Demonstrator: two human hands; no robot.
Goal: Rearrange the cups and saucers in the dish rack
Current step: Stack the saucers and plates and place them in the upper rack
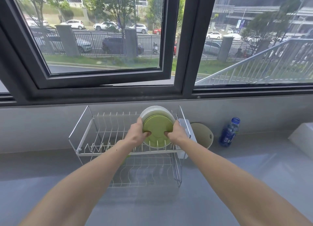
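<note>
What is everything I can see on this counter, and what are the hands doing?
Dish rack: one, silver wire, two tiers, on the grey counter below the window.
Green plate: one, standing upright in the upper tier at its right end, in front.
White plates: at least two, upright right behind the green plate.
White holder: one, fixed on the rack's right side.
Beige round object: one, on the counter right of the rack.
Bottle: one, blue, upright, further right.
White object: one, at the right edge, cut off.
Left hand: grips the green plate's left edge.
Right hand: grips its right edge.
</note>
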